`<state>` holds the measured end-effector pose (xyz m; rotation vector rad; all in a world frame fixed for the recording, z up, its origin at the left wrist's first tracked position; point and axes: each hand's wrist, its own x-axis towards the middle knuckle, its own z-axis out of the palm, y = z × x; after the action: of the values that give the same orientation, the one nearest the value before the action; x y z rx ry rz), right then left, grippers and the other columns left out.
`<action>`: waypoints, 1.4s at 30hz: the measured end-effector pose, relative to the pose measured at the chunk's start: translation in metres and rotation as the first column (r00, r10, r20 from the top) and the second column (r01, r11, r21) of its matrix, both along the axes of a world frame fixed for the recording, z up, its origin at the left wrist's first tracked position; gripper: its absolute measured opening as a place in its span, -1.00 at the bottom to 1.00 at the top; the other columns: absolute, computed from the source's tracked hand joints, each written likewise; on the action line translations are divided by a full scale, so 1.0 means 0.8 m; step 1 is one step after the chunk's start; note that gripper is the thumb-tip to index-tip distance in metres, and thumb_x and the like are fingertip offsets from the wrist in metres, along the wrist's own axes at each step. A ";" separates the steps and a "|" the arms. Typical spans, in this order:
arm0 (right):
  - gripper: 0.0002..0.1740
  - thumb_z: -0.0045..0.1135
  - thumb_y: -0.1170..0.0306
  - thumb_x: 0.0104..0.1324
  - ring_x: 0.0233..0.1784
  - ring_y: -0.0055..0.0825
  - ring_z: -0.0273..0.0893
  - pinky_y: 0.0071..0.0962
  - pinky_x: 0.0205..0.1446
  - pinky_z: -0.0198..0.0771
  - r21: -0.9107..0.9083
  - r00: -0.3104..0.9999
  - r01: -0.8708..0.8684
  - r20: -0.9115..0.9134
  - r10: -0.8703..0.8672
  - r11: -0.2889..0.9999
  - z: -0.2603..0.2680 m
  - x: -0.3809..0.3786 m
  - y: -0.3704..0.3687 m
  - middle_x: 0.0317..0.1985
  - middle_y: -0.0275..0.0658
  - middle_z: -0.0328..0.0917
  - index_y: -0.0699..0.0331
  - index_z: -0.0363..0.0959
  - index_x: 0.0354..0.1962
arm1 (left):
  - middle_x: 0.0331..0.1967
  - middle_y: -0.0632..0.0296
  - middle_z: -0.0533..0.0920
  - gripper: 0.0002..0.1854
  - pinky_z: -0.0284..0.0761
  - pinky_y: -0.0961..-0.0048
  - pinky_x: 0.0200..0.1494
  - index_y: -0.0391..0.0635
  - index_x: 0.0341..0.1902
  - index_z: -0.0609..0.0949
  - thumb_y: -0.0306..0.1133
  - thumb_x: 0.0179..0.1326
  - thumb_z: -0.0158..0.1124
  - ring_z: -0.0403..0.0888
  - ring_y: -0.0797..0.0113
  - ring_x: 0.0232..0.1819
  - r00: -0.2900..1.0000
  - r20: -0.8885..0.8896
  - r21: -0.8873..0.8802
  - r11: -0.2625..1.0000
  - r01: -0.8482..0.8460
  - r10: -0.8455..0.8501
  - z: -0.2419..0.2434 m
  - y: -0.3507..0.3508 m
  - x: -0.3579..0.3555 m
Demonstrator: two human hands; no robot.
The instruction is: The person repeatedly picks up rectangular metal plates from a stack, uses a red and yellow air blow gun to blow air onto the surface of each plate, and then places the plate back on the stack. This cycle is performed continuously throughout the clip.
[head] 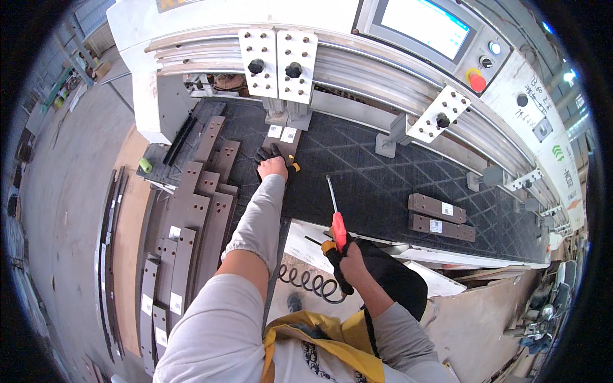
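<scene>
My left hand (272, 165), in a black work glove with bare skin at its back, lies on a short brown panel (284, 139) that bears two white labels. The far end of this panel meets the metal stops under two white clamp plates (278, 64). My right hand (344, 261), also gloved, grips a red air blow gun (339, 230) with a long metal nozzle pointing up and away over the machine's dark belt (354, 191). A black coiled hose (311, 282) hangs below that hand. Whether the left fingers grip the panel's edge or only press on it is partly hidden.
Stacked brown drilled panels (191, 210) fill the left side. Two labelled brown pieces (438, 210) lie on the belt at the right. A rail with another clamp plate (438, 115) crosses beyond, below a control screen (426, 26) and a red emergency stop button (477, 82). A green roll (145, 165) stands far left.
</scene>
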<state>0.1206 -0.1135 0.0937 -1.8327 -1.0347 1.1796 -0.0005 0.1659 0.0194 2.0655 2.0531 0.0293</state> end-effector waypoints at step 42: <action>-0.64 0.00 0.26 0.03 -0.27 0.01 0.44 -0.17 -0.23 0.30 -0.052 0.919 -0.299 0.252 0.302 0.953 0.041 -0.023 0.021 -0.42 0.18 0.45 0.46 0.40 -0.37 | -0.22 0.08 0.57 -0.70 0.44 0.27 -0.09 -0.03 -0.29 0.60 -0.15 -0.05 0.11 0.53 0.13 -0.12 0.997 -0.076 -0.229 0.974 -0.006 -0.012 0.014 -0.211 -0.045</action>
<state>0.1024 -0.0964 0.1267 -1.9200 -1.5040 1.1404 -0.0366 -0.0029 0.0307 1.9562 1.9905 -0.2785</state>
